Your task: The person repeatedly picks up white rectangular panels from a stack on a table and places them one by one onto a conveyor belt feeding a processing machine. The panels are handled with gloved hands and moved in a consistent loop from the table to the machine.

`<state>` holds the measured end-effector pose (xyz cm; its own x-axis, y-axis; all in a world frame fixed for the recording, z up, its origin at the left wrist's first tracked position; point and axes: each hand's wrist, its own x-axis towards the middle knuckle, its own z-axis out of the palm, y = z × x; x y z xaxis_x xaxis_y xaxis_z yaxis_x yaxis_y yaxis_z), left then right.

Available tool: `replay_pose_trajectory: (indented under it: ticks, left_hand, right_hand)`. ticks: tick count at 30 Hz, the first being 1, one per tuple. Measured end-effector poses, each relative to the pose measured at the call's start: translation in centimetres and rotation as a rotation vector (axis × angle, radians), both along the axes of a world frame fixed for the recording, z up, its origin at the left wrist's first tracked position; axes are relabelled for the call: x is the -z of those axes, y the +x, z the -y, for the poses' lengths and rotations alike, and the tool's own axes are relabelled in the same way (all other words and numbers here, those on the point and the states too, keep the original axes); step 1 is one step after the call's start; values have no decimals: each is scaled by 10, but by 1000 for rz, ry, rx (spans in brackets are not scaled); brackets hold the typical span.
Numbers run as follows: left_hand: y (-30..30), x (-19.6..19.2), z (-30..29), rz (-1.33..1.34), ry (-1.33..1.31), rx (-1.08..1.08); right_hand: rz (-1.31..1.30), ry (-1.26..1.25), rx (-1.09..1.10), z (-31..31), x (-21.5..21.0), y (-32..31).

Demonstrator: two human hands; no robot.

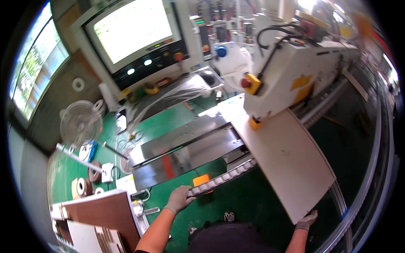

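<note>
My left hand [179, 199], in a pale glove, is closed round the near left end of a roller rail [228, 177] lined with white rollers. At the lower right, my right hand [307, 220], also gloved, grips the near edge of a large pale board [291, 160] by its corner; part of its fingers is hidden. The board's far part lies under the head of a white machine [295, 71]. Between that machine and my left side runs a shiny metal bed [190, 156] with a red strip.
A lit control screen [133, 27] stands at the back left. Beside it are a clear fan [81, 123], a phone [121, 121] and several tape rolls [84, 187] on the green floor. A brown-topped stand [101, 211] holds board pieces [86, 238] at lower left. Metal rails curve along the right.
</note>
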<state>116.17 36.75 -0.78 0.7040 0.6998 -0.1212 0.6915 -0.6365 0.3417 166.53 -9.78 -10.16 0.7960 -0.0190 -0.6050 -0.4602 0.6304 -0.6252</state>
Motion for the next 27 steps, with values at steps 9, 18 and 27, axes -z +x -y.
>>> replay_pose_trajectory:
  ticks: [9,18,27]
  left_hand:
    - [-15,7,47,316,143,-400]
    - [-223,78,161,356,-70,-930]
    - [-576,93,377,2000,908,-1955]
  right_hand:
    - [1201,-950,-540,-197,-1,27]
    - [2158,-554,-1355,-412,-39,-323]
    - [2310,-862,-1294,-421,-55,-407]
